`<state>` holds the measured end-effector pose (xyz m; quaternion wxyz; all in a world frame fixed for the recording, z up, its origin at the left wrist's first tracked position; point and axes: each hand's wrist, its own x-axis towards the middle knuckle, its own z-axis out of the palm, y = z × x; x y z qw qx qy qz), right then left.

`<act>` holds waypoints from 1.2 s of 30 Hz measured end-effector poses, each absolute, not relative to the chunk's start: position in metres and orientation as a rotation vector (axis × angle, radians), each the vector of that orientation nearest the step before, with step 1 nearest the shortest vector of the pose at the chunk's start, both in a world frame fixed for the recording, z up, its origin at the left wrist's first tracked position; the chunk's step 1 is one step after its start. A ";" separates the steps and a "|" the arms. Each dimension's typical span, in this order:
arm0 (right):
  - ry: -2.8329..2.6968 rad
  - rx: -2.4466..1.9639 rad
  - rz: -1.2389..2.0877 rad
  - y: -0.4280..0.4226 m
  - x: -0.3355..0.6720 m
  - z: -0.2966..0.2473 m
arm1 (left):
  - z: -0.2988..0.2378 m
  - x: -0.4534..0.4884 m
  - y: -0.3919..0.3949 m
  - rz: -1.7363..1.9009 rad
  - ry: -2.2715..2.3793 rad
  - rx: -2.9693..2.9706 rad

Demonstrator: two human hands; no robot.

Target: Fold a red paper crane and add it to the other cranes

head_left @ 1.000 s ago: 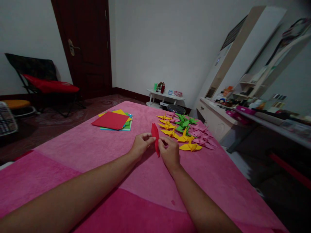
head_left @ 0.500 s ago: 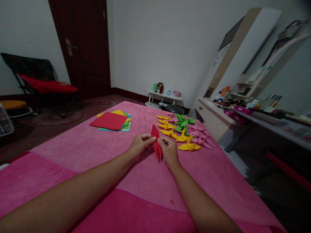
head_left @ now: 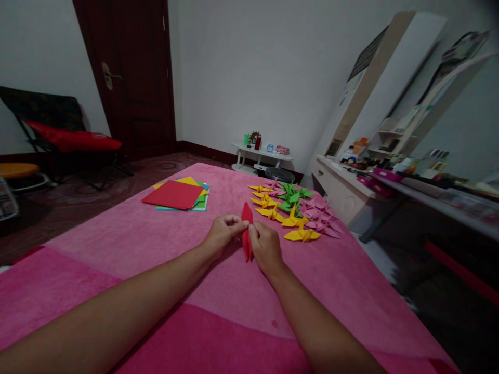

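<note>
A narrow folded piece of red origami paper (head_left: pixel 247 212) stands lengthwise between my hands, pointed at the top and split into two points at the bottom. My left hand (head_left: pixel 225 232) pinches its left edge with thumb and fingers. On the other side, my right hand (head_left: pixel 266 245) grips the right edge, its thumb close to the left thumb. Both hands are just above the pink cloth (head_left: pixel 187 259). Folded yellow cranes (head_left: pixel 302 235), green cranes (head_left: pixel 292 195) and pink cranes (head_left: pixel 319 213) sit in a group to the right. Fingers hide part of the red paper's middle.
A stack of coloured paper squares with a red sheet (head_left: pixel 173 195) on top lies at the left on the cloth. Beyond the far edge is a low white shelf (head_left: pixel 261 150). A dressing table (head_left: pixel 339 182) crowded with bottles stands at the right, a folding chair (head_left: pixel 66 135) at the left.
The red paper has turned from a slight tilt to nearly upright, and its two lower points have swung left. My right hand has shifted slightly left and down; both hands keep their hold.
</note>
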<state>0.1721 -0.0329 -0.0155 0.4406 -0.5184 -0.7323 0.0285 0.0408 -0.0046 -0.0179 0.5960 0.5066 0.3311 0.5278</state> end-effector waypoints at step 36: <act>-1.613 -1.194 0.660 -0.034 0.172 -0.018 | -0.014 0.047 -0.017 1.171 0.687 0.985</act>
